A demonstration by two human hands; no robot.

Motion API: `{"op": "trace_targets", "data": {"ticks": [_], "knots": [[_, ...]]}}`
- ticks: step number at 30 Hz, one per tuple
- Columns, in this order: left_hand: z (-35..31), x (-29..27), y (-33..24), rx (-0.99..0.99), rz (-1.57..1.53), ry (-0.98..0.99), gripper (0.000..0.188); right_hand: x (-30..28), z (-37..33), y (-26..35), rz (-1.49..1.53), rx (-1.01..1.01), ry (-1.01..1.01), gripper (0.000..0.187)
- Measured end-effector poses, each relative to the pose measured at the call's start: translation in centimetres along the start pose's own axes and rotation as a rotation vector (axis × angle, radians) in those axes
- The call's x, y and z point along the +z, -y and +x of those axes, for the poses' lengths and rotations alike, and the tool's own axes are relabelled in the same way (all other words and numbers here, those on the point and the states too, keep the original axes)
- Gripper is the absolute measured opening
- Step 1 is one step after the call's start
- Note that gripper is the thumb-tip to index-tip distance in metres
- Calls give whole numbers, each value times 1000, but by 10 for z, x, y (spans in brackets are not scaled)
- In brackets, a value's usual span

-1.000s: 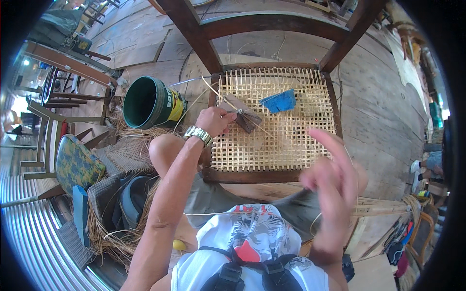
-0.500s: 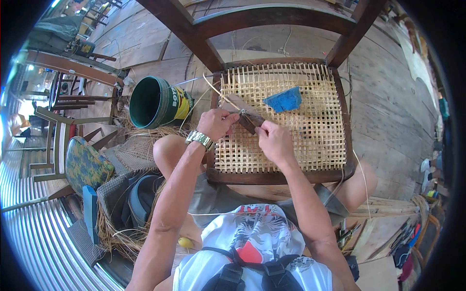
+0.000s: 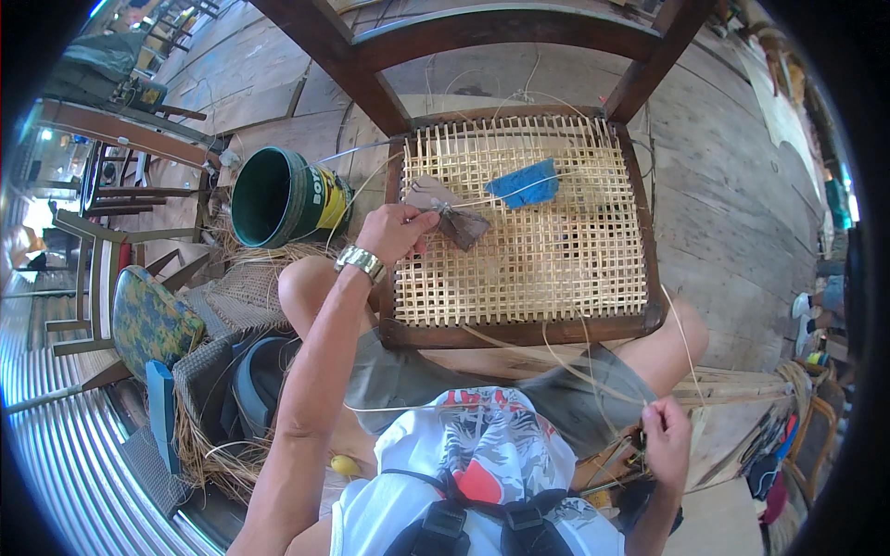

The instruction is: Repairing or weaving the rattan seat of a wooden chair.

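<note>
the chair seat (image 3: 519, 334) is the reference for all positions. the woven panel (image 3: 528, 278) fills its frame, between front rail and back rail.

progress: a square grid of pale cane covers most of the chair seat; weaving is judged well advanced. toward the back of the chair seat, the strands run mainly front to back with fewer crossings; this strip is judged unfinished. loose cane ends (image 3: 579, 372) trail past the front of the chair seat and are judged unsecured.

hands: the left hand (image 3: 397, 232) is above the left part of the chair seat. its thumb and fingers are pressed together on the near side of a dark block (image 3: 466, 231), which rests on the panel. the right hand (image 3: 666, 431) is off the chair seat, beyond its front right corner. its fingers are curled in, seemingly pinching a pale strand (image 3: 623, 397).

clearance: a blue piece (image 3: 524, 185) lies right of the block on the chair seat. two chair-back uprights (image 3: 336, 69) rise from its rear corners, limiting rearward reach. a green bucket (image 3: 297, 199) stands left of it. plank floor (image 3: 718, 213) extends to its right.
</note>
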State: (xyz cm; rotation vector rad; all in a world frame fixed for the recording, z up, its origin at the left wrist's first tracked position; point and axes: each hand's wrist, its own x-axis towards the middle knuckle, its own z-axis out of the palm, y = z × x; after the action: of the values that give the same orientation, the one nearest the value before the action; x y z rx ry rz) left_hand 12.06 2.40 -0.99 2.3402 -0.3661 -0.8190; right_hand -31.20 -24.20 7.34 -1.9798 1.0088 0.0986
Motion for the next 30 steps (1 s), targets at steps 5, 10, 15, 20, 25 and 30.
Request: {"op": "trace_targets", "data": {"ticks": [5, 10, 15, 20, 25, 30], "knots": [[-32, 4, 11, -76, -262, -42, 53, 4, 47, 60, 345, -42, -215, 16], [-42, 17, 37, -51, -371, 195, 34, 1, 69, 62, -38, -171, -240, 16], [-28, -23, -37, 268, -294, -312, 26, -79, 52, -28, -48, -191, -921, 16], [20, -4, -107, 543, 449, 85, 28, -138, 37, -38, 328, -218, -1059, 13], [50, -8, -111, 462, 492, 263, 31, -177, 33, -28, 375, -360, -1012, 15], [-30, -133, -69, 462, -242, -339, 28, -219, 22, -52, 239, -265, -1202, 20]]}}
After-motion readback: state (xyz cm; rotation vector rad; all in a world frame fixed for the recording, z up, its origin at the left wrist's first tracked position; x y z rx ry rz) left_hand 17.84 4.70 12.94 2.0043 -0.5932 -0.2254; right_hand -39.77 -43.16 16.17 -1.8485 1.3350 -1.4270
